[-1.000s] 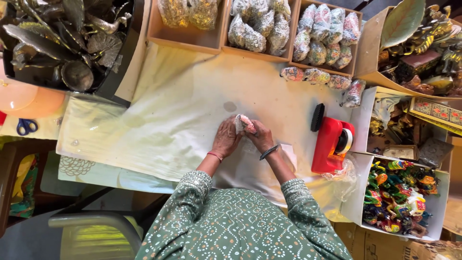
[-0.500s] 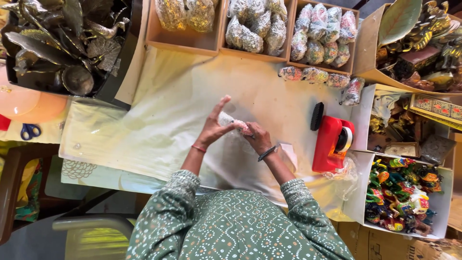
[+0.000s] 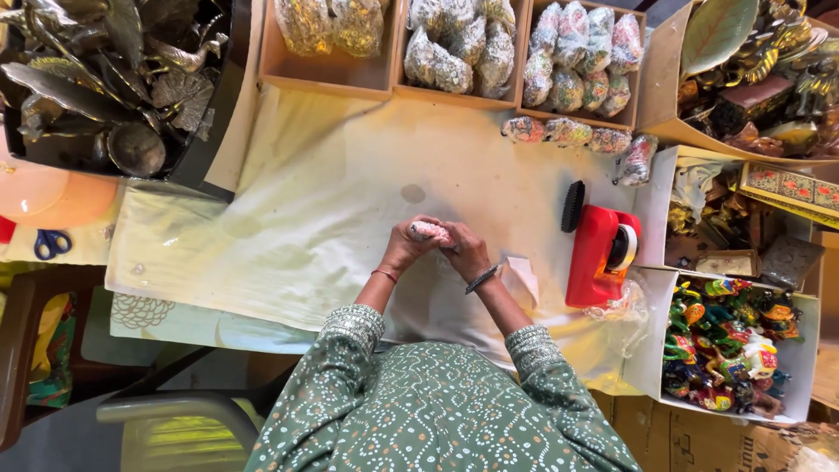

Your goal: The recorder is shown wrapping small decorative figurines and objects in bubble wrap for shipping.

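My left hand (image 3: 407, 246) and my right hand (image 3: 466, 251) meet over the middle of the pale cloth-covered table (image 3: 288, 227). Together they close around a small wrapped bundle (image 3: 431, 231), pinkish-white in clear wrapping, which pokes out between the fingers. A folded piece of white wrapping (image 3: 523, 276) lies just right of my right wrist. A red tape dispenser (image 3: 599, 255) stands a little further right. Both arms wear green patterned sleeves and a bangle.
Wooden trays (image 3: 454, 44) of wrapped items line the far edge, with several wrapped bundles (image 3: 568, 133) loose before them. A black bin of metal figurines (image 3: 96, 79) is far left, boxes of colourful figurines (image 3: 725, 341) on the right, blue scissors (image 3: 51, 244) at left.
My hands have dropped slightly toward me and closed tighter over the bundle; half a second ago the left fingers were spread and raised.
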